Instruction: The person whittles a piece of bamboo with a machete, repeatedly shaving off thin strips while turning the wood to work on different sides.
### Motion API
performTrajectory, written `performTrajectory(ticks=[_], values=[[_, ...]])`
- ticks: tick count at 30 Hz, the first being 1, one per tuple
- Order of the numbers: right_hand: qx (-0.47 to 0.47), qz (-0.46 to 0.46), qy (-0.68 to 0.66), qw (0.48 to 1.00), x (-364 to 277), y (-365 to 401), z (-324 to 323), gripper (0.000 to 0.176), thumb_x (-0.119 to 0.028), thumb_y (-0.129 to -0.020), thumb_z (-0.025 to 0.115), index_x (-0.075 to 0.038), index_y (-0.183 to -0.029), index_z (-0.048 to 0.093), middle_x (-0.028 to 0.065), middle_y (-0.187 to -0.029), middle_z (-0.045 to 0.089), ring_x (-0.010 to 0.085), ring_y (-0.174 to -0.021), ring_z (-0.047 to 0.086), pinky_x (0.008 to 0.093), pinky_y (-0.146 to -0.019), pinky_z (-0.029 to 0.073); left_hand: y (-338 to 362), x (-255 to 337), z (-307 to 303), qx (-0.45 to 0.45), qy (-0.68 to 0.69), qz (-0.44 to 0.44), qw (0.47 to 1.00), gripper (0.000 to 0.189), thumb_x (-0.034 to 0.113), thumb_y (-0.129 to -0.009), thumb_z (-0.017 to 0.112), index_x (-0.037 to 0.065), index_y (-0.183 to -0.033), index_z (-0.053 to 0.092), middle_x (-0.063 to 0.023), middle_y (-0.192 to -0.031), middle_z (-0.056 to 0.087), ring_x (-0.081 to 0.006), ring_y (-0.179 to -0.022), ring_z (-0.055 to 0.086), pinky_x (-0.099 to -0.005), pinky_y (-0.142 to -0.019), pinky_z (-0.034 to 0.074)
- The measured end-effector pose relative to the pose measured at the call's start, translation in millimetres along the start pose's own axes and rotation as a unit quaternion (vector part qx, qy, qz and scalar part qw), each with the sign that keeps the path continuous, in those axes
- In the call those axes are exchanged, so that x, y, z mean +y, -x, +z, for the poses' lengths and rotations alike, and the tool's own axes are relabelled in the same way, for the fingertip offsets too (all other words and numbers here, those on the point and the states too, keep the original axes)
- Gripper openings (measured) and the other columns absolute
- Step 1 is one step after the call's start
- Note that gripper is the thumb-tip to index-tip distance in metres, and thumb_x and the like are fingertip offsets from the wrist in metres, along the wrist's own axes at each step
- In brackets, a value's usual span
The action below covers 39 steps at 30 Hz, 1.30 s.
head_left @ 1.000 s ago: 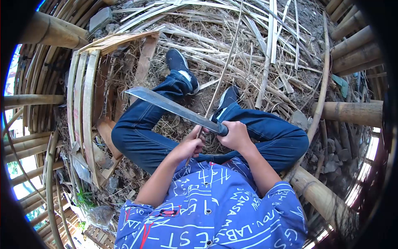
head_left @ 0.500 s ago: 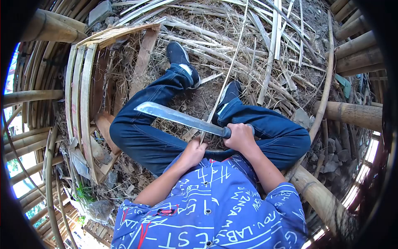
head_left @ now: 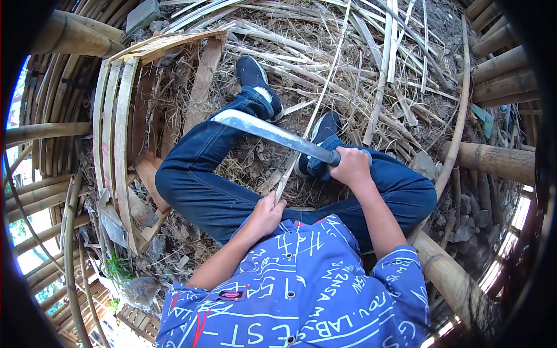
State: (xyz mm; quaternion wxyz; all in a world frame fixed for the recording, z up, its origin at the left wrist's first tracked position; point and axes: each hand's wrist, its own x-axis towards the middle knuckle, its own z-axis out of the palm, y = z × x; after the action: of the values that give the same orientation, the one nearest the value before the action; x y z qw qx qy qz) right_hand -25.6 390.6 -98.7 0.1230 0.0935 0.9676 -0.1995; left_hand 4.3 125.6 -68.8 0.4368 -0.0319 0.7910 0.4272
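Note:
I sit on the ground in blue jeans with my knees bent. My right hand (head_left: 351, 166) grips the handle of a long machete (head_left: 270, 133), its blade pointing left across my legs. My left hand (head_left: 266, 214) holds the near end of a thin bamboo strip (head_left: 316, 110) that runs up and away between my feet. The blade crosses the strip a short way above my left hand.
Split bamboo strips and dry shavings litter the ground ahead (head_left: 360, 52). A curved frame of bamboo slats (head_left: 116, 127) lies at my left. Thick bamboo poles (head_left: 493, 159) lie at the right and one (head_left: 452, 278) beside my right hip.
My right hand has pushed the machete up and away along the strip, from beside my left hand to near my right shoe. My left hand stays low on the strip.

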Motion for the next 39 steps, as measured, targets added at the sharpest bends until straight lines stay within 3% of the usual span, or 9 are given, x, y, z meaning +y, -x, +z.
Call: performTrajectory(ticks=[3,16,18,23,30,34,36,38,39], values=[[-0.011,-0.039,0.026,0.999,1,-10,-2,0.02,-0.026,-0.066,0.068,-0.009,-0.076,0.066,0.0152,-0.075,0.069,0.0345,-0.073,0.068,0.046,-0.068,0.054,3,3,-6,0.004,0.026,0.006,1.0,0.023,0.019,-0.095,0.05,-0.004,-0.095,0.053,-0.0114,-0.074,0.053,-0.0177,-0.073,0.049,-0.0358,-0.069,0.043],[-0.01,-0.051,0.022,0.998,0,-17,8,0.024,-0.027,-0.064,0.072,-0.009,-0.078,0.065,0.0147,-0.076,0.068,0.0336,-0.074,0.068,0.0448,-0.07,0.054,10,1,-13,0.012,0.03,-0.013,0.999,0.023,0.019,-0.094,0.051,-0.004,-0.091,0.051,-0.0109,-0.072,0.052,-0.0171,-0.071,0.047,-0.036,-0.067,0.042],[-0.016,-0.005,0.046,0.999,2,-24,2,0.025,-0.029,-0.065,0.072,-0.009,-0.08,0.066,0.0161,-0.078,0.069,0.0355,-0.076,0.068,0.0464,-0.073,0.054,14,-10,-9,0.024,0.006,0.024,0.999,0.023,0.02,-0.095,0.053,-0.003,-0.094,0.052,-0.0168,-0.069,0.055,-0.0226,-0.066,0.051,-0.039,-0.064,0.043],[0.05,0.13,0.048,0.989,53,-68,-30,0.022,-0.025,-0.072,0.067,-0.009,-0.086,0.072,0.0186,-0.083,0.07,0.0369,-0.083,0.069,0.0464,-0.077,0.055,27,-16,-10,0.018,-0.001,0.011,1.0,0.022,0.018,-0.094,0.054,-0.003,-0.092,0.051,-0.0184,-0.071,0.055,-0.0242,-0.066,0.051,-0.0395,-0.065,0.043],[0.042,0.123,0.096,0.987,82,-116,-54,0.024,-0.025,-0.073,0.066,-0.007,-0.088,0.072,0.0215,-0.09,0.069,0.0384,-0.089,0.067,0.0467,-0.083,0.053,33,-21,-16,-0.008,0.016,0.022,1.0,0.022,0.017,-0.093,0.056,-0.003,-0.09,0.049,-0.0179,-0.071,0.053,-0.0236,-0.066,0.049,-0.0395,-0.065,0.043],[0.053,0.147,0.066,0.985,90,-144,-53,0.026,-0.026,-0.072,0.063,-0.006,-0.088,0.071,0.0213,-0.093,0.07,0.0383,-0.091,0.067,0.0466,-0.084,0.053,38,-15,-19,0.0,0.017,0.017,1.0,0.017,0.014,-0.092,0.055,-0.002,-0.09,0.048,-0.0141,-0.072,0.053,-0.0201,-0.069,0.048,-0.0372,-0.065,0.043],[0.042,0.151,0.079,0.984,83,-150,-63,0.033,-0.024,-0.071,0.064,0.0,-0.093,0.069,0.0224,-0.095,0.07,0.0373,-0.091,0.068,0.0442,-0.085,0.054,37,-15,-21,-0.006,0.031,0.013,0.999,0.016,0.013,-0.092,0.055,-0.002,-0.09,0.048,-0.0126,-0.073,0.052,-0.019,-0.069,0.048,-0.0363,-0.066,0.043],[0.04,0.166,0.079,0.982,87,-160,-66,0.031,-0.022,-0.071,0.063,-0.001,-0.093,0.07,0.0223,-0.095,0.07,0.037,-0.092,0.069,0.0438,-0.084,0.054,39,-4,-22,-0.016,0.044,-0.017,0.999,0.015,0.011,-0.091,0.055,0.0,-0.087,0.045,-0.0033,-0.074,0.043,-0.0126,-0.073,0.04,-0.0309,-0.065,0.038],[0.039,0.18,0.068,0.98,88,-163,-68,0.031,-0.022,-0.072,0.062,-0.001,-0.094,0.07,0.022,-0.096,0.07,0.0368,-0.092,0.068,0.0437,-0.085,0.054,39,-5,-22,-0.018,0.035,-0.009,0.999,0.015,0.011,-0.091,0.055,0.0,-0.087,0.045,-0.0034,-0.074,0.043,-0.0124,-0.073,0.04,-0.0308,-0.065,0.038]])
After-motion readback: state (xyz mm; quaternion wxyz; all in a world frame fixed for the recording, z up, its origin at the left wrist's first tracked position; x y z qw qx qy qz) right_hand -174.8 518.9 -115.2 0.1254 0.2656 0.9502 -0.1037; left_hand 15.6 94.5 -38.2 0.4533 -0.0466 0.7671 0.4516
